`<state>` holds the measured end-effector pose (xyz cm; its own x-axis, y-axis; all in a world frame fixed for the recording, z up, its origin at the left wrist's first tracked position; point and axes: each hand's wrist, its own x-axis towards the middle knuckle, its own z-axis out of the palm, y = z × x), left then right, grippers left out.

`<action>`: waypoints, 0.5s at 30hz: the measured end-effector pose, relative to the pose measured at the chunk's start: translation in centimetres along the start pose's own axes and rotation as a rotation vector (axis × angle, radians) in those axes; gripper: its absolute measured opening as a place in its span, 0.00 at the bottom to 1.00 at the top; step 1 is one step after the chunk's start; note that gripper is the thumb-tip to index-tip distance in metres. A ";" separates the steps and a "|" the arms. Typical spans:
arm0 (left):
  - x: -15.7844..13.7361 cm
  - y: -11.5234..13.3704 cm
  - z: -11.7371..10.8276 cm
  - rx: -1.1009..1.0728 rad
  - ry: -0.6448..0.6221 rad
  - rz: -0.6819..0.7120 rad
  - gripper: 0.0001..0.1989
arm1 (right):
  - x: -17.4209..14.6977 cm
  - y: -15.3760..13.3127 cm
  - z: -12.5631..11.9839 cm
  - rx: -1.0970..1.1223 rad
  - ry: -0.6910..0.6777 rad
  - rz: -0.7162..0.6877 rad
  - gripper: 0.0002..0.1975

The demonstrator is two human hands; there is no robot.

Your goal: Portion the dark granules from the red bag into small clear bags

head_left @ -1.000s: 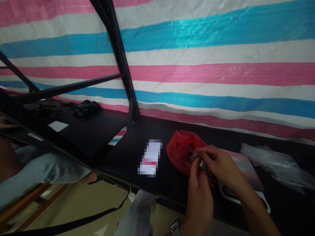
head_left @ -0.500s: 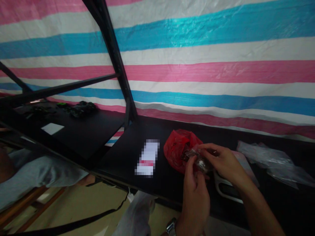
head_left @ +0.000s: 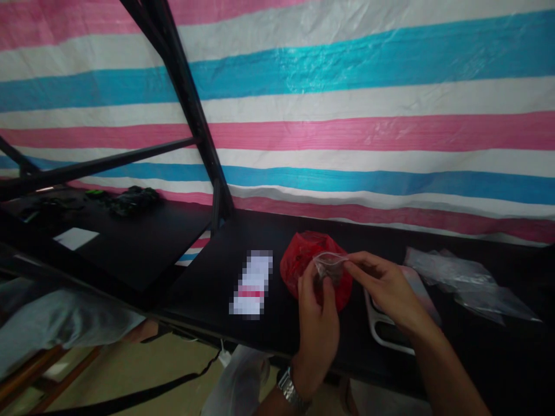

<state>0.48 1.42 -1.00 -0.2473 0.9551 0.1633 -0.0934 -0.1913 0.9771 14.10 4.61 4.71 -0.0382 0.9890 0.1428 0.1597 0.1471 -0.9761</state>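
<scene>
A small clear zip bag (head_left: pixel 330 267) with something dark inside, too blurred to name, is held up between my hands. My left hand (head_left: pixel 318 323), its wrist wearing a metal watch (head_left: pixel 290 386), is closed on the bag's left side. At the right end of the bag's mouth, the thumb and fingers of my right hand (head_left: pixel 390 289) pinch the edge. Just behind the zip bag sits a red plastic bag (head_left: pixel 297 257), partly covered by my fingers. Under my right hand lies a white scale (head_left: pixel 379 330), partly hidden.
Several clear plastic bags (head_left: pixel 455 280) lie flat at the right of the black table (head_left: pixel 195 300). A blurred-out white sheet (head_left: pixel 251 286) is on the left. A black metal frame (head_left: pixel 191 110) rises beyond it. Another person's leg (head_left: pixel 65 323) shows at far left.
Both hands have shifted left with the zip bag, which is now more upright, its mouth edge stretched between my fingers. The whole view has moved slightly.
</scene>
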 end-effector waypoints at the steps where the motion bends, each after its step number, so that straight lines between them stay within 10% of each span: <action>1: 0.3 -0.3 0.0 0.021 -0.002 0.017 0.17 | -0.1 0.1 0.1 -0.007 0.004 -0.018 0.20; 7: 1.1 -0.9 -0.2 -0.004 -0.104 0.104 0.16 | -1.2 1.1 -0.8 0.005 0.278 -0.128 0.17; 15: 1.1 -0.8 -0.1 0.048 -0.117 0.189 0.13 | -2.6 3.6 -8.3 -0.169 0.595 0.044 0.19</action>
<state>0.17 2.63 -1.66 -0.1422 0.9236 0.3560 -0.0090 -0.3608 0.9326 22.94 2.65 2.14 0.5208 0.8256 0.2171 0.3047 0.0577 -0.9507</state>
